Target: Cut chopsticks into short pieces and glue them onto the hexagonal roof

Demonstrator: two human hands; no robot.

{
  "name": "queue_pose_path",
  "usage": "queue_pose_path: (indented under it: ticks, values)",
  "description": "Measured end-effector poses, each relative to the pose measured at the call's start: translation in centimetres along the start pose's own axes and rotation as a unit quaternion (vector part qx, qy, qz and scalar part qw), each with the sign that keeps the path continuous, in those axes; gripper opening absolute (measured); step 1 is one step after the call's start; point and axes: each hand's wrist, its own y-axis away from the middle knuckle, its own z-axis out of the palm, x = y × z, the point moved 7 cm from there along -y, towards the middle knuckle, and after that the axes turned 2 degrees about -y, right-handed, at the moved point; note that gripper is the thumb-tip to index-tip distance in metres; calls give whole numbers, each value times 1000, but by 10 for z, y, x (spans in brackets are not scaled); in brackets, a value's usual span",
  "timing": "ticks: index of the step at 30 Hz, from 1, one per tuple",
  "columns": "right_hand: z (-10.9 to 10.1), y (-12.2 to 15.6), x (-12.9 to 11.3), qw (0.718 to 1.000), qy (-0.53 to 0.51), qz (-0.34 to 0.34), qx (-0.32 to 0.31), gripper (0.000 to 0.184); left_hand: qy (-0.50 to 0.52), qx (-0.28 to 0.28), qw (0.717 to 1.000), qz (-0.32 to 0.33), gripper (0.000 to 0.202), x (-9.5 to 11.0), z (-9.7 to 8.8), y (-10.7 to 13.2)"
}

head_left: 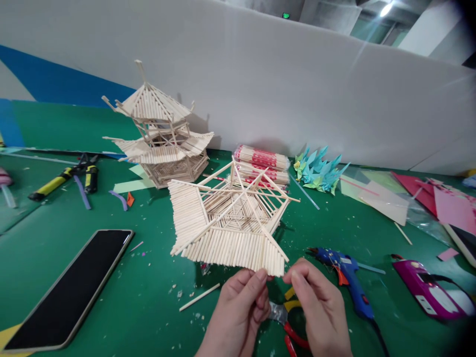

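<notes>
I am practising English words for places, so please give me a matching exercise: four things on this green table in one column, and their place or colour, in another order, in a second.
1. unfinished stick roof
2. glue gun
3. phone
4. paper cranes

A. flat at the left, screen dark
B. turquoise, near the white wall
C. left hand and right hand at its near edge
D. blue, just right of the right hand

Pairs: 1-C, 2-D, 3-A, 4-B.
</notes>
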Motion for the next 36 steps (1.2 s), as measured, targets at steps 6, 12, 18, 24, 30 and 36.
queue_pose_path:
  ticks: [6,12,18,24,30,36]
  values:
    - [-3,1,4,1000,-15,5,-1,23,3,-4,1000,-1,32,2,6,2]
    - [1,-1,4,1000,-26,13,-4,20,2,-3,1000,-1,32,1,11,2]
    - [2,-3,5,999,-30,39,-11,23,11,11,1000,-1,31,0,12,1]
    - [6,-3,13,997,-36,64,-39,26,17,13,1000,3,31,-1,10,0]
    - [8,-3,13,996,-17,70,-44,26,22,20,1000,-1,31,-1,9,1]
    - [3,-6,-2,998,68,-3,-7,24,26,10,1000,2,30,-2,8,-2]
